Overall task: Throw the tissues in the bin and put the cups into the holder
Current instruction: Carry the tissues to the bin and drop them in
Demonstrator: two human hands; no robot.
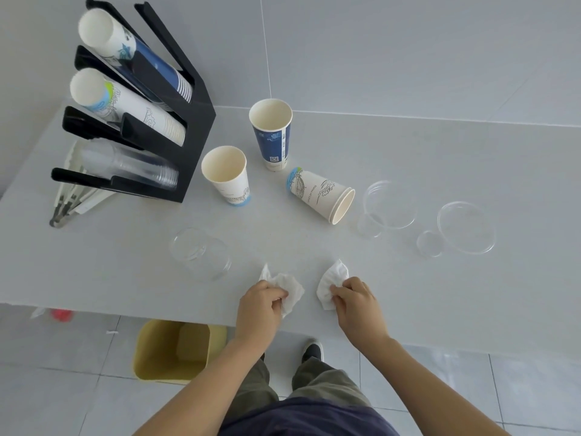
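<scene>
My left hand grips a crumpled white tissue at the table's near edge. My right hand grips a second white tissue just beside it. A yellow bin stands on the floor under the table edge, left of my legs. A black cup holder at the back left carries stacks of paper and clear cups. A blue paper cup and a white paper cup stand upright. Another white cup lies on its side. Three clear plastic cups lie on the table.
The grey table meets a tiled wall at the back. Tongs lie under the holder's left side. A red object and scraps of paper lie on the floor at left. My shoe is close to the bin.
</scene>
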